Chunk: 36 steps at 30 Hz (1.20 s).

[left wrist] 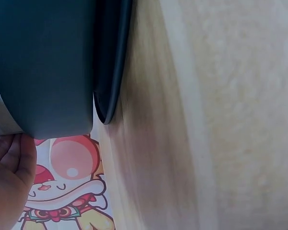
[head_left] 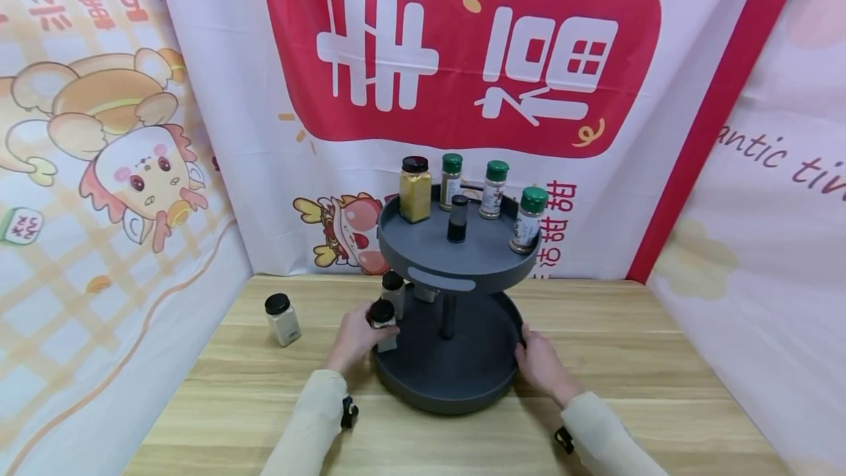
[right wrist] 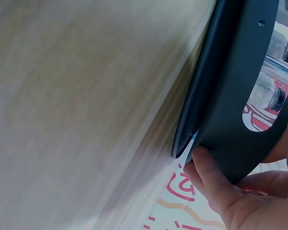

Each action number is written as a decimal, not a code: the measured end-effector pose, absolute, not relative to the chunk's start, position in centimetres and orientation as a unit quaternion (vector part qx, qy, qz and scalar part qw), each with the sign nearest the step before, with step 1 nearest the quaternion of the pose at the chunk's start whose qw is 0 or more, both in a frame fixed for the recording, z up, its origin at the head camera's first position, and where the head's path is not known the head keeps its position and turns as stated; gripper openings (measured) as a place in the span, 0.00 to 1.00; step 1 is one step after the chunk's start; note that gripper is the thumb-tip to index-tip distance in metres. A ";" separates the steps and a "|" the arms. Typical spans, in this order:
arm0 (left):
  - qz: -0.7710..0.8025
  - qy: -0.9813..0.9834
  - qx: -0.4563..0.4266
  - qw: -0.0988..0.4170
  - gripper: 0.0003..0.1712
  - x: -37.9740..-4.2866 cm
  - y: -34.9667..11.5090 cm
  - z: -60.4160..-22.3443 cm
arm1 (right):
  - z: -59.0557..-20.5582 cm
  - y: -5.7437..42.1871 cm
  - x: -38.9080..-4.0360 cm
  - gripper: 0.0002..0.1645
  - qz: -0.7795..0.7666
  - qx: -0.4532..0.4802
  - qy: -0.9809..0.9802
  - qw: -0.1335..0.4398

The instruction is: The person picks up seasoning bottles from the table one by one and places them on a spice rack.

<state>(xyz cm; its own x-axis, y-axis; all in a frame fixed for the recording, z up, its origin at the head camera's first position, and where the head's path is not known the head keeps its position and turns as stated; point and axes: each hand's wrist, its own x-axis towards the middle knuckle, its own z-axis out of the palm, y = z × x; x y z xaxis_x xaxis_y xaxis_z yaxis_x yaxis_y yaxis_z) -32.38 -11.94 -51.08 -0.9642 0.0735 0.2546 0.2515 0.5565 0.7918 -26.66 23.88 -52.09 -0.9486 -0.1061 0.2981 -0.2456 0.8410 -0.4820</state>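
A dark grey two-tier turntable rack (head_left: 456, 406) stands on the table. At the left of its lower tier, my left hand (head_left: 357, 336) holds a black-capped spice jar (head_left: 382, 311); the left wrist view shows only part of that hand (left wrist: 9, 177) beside the tier's outer wall. Behind this jar, another black-capped jar (head_left: 393, 292) stands on the lower tier, and a pale jar (head_left: 425, 294) is partly hidden under the upper tier. My right hand (head_left: 543, 366) grips the lower tier's right rim, with fingers (right wrist: 211, 175) on its wall in the right wrist view.
On the upper tier (head_left: 456, 267) stand a black-capped yellow spice jar (head_left: 415, 193), several green-capped shakers (head_left: 527, 222) and a small dark cylinder (head_left: 457, 219) at the centre. Left of the rack, a black-capped white jar (head_left: 285, 323) sits on the wooden table (head_left: 218, 395). Printed cloth (head_left: 231, 94) hangs behind.
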 end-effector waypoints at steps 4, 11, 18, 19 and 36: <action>-0.460 -0.878 -0.097 0.095 0.25 -32.5 -12.0 -51.1 | -52.1 23.8 -26.5 0.30 0.270 0.087 -0.950 0.129; -0.493 -0.862 -0.088 0.078 0.27 -32.1 -12.1 -51.1 | -52.1 23.8 -26.4 0.30 0.287 0.083 -0.947 0.122; -0.531 -0.840 -0.083 0.076 0.34 -31.9 -12.8 -51.0 | -51.9 23.6 -26.4 0.27 0.335 0.053 -0.935 0.102; -0.534 -0.838 -0.085 0.076 0.34 -32.0 -12.9 -51.0 | -51.8 23.5 -26.3 0.27 0.338 0.050 -0.934 0.100; -0.520 -0.848 -0.083 0.063 0.30 -30.2 -17.7 -50.0 | -51.6 24.0 -26.7 0.33 0.373 0.021 -0.925 0.068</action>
<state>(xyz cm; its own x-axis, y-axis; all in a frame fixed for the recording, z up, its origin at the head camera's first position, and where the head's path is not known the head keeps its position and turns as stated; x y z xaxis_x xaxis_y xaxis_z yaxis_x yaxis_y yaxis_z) -30.21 -17.66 -49.98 -0.9783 0.0756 0.1930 0.2063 0.4455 0.8712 -26.67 24.02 -51.65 -0.9898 0.0119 0.1417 -0.0898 0.7204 -0.6878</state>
